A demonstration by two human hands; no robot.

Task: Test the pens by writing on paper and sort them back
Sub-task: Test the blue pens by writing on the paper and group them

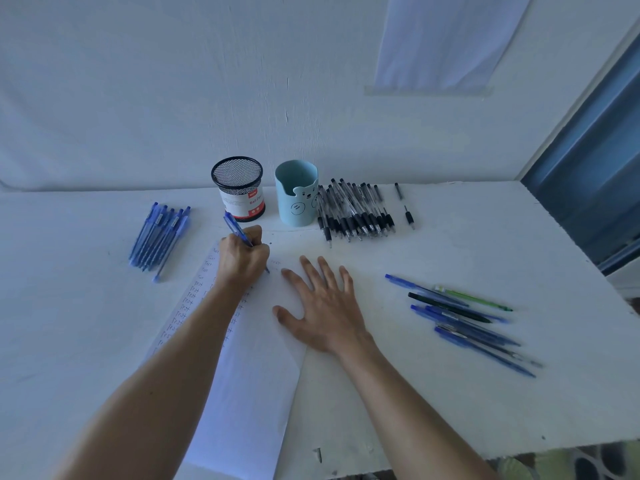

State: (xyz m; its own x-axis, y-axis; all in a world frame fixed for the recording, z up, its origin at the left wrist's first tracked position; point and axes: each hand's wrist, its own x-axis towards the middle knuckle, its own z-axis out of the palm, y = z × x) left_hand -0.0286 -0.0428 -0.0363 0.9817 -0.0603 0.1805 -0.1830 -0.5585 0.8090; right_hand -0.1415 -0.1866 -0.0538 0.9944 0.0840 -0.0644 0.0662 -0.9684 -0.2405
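My left hand (242, 261) has its grip curled round one blue pen (235, 230), tip down on the paper (256, 375). My right hand (323, 313) lies flat, fingers spread, across the paper's right edge on the bench (450, 410). The risk — if that palm lifts, the paper skids, or my wrist smears wet ink. Counting: one mesh cup (239, 188), one teal cup (298, 195), roughly eight blue pens (159, 237) at left, about seven in the mixed pile (464, 320) — the black heap (353, 209) is too tangled to count.
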